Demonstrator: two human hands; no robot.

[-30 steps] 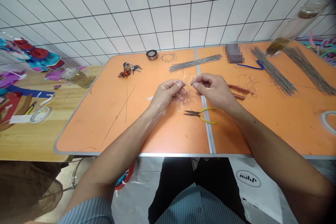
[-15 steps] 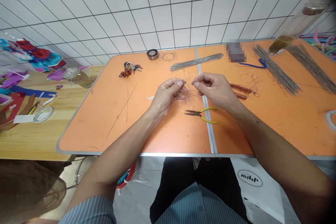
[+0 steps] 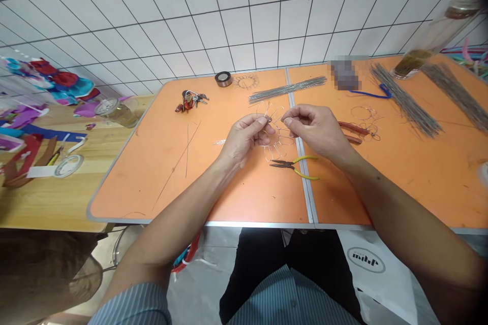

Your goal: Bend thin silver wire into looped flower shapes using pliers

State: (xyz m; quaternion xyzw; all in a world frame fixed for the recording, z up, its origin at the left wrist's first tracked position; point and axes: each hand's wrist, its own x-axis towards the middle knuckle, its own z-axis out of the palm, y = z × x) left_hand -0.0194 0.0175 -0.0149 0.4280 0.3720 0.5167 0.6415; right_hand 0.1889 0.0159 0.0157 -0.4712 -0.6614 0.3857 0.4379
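Note:
Between my hands is a thin wire bent into a ring of petal-like loops. My left hand pinches it at its upper left between thumb and forefinger, the other fingers curled behind. My right hand is closed in a pinch at the upper right of the loops, seemingly on the wire, though the fingertips hide most of what they hold. Just below my hands lie yellow-handled pliers, jaws pointing left. Red-handled pliers rest partly behind my right hand, by some loose wire loops.
Wire bundles lie at the back and right of the orange table. A tape roll, keys, loose wires and a blue-looped item are there too. A glass bottle stands back right.
The view has shifted slightly. My right hand has drawn a little away from my left, and the wire loops sit at a slightly different angle. Both hands keep their pinch.

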